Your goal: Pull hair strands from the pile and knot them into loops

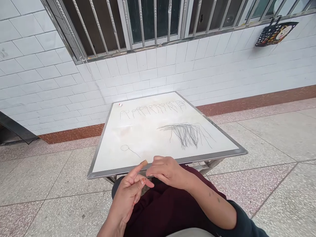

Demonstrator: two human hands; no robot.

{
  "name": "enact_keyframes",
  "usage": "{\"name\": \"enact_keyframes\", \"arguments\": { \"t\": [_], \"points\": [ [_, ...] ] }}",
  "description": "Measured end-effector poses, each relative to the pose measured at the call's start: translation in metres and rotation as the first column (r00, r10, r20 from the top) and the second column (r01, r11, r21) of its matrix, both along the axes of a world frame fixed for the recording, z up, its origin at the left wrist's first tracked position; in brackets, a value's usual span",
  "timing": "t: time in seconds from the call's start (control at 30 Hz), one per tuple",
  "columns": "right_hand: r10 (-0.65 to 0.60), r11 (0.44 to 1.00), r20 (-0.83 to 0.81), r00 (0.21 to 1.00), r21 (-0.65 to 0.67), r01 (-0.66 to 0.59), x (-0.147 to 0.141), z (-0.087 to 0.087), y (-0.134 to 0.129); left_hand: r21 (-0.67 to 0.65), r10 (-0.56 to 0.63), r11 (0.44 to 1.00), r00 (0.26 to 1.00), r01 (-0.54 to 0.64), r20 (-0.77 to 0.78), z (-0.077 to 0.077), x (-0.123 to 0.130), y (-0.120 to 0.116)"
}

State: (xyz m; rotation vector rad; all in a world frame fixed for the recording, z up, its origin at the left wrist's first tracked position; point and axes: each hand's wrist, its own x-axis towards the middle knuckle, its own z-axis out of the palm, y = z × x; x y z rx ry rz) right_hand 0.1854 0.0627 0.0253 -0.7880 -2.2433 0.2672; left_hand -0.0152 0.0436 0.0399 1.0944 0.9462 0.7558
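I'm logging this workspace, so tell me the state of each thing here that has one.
Left hand: partly open, grip unclear
Right hand: fingers curled, grip unclear
Table: standing
Dark strands: loose, overlapping
Looped strands: set in a row
Single looped strand: lying apart
Window: barred
Bag: hanging at the window

The tabletop [150, 140] is white, edged in grey; I see black strands [187, 133] right of centre and dark and reddish loops [158, 107] above. White wall tiles [158, 74], mottled red-brown skirting [74, 134], floor [266, 140] speckled grey and pinkish. Upper right, a black bag [269, 35] with white dots; bottom centre, maroon cloth [170, 207].
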Motion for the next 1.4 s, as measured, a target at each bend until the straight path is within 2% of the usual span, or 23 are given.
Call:
{"name": "enact_keyframes", "arguments": {
  "t": [0.13, 0.4, 0.47, 0.53, 0.6, 0.67, 0.77, 0.87, 1.0, 1.17, 1.4],
  "points": [
    [0.001, 1.000, 0.007, 1.000, 0.020, -0.001, -0.003, -0.004, -0.001, -0.005, -0.053, 0.999, 0.995, 0.053, -0.086, -0.001, -0.011, 0.001],
    [-0.015, 1.000, -0.029, 0.999, -0.003, 0.015, -0.001, -0.012, 0.003, 0.072, -0.032, 0.996, 0.982, 0.046, -0.185, 0.002, -0.020, 0.000],
    [-0.054, 0.999, -0.051, 0.997, 0.000, 0.055, 0.005, -0.015, 0.007, 0.078, -0.016, 0.996, 0.980, 0.032, -0.199, 0.001, -0.027, 0.000],
    [-0.162, 0.987, -0.115, 0.980, -0.005, 0.163, 0.016, -0.016, 0.012, 0.093, 0.032, 0.996, 0.974, -0.011, -0.224, 0.000, -0.037, 0.001],
    [-0.275, 0.961, -0.187, 0.943, -0.030, 0.275, 0.026, -0.016, 0.017, 0.126, 0.127, 0.987, 0.960, -0.098, -0.251, 0.000, -0.046, 0.002],
    [-0.307, 0.951, -0.215, 0.927, -0.049, 0.304, 0.031, -0.014, 0.018, 0.172, 0.230, 0.967, 0.938, -0.190, -0.259, 0.002, -0.049, 0.003],
    [-0.253, 0.967, -0.190, 0.949, -0.023, 0.253, 0.025, -0.010, 0.014, 0.260, 0.289, 0.938, 0.932, -0.230, -0.218, 0.009, -0.035, 0.003],
    [-0.225, 0.974, -0.165, 0.960, 0.001, 0.229, 0.011, -0.006, 0.008, 0.326, 0.233, 0.929, 0.962, -0.177, -0.141, 0.014, -0.008, 0.003],
    [-0.191, 0.981, -0.174, 0.966, -0.003, 0.193, 0.002, -0.002, 0.003, 0.372, 0.211, 0.913, 0.975, -0.169, -0.075, 0.011, 0.016, 0.007],
    [-0.222, 0.975, -0.160, 0.962, -0.043, 0.218, 0.006, 0.000, 0.002, 0.391, 0.256, 0.897, 0.964, -0.208, -0.075, 0.008, 0.017, 0.009],
    [-0.209, 0.977, -0.142, 0.968, -0.064, 0.201, 0.009, 0.001, 0.004, 0.347, 0.291, 0.909, 0.948, -0.232, -0.127, 0.016, 0.015, 0.009]
  ]
}}
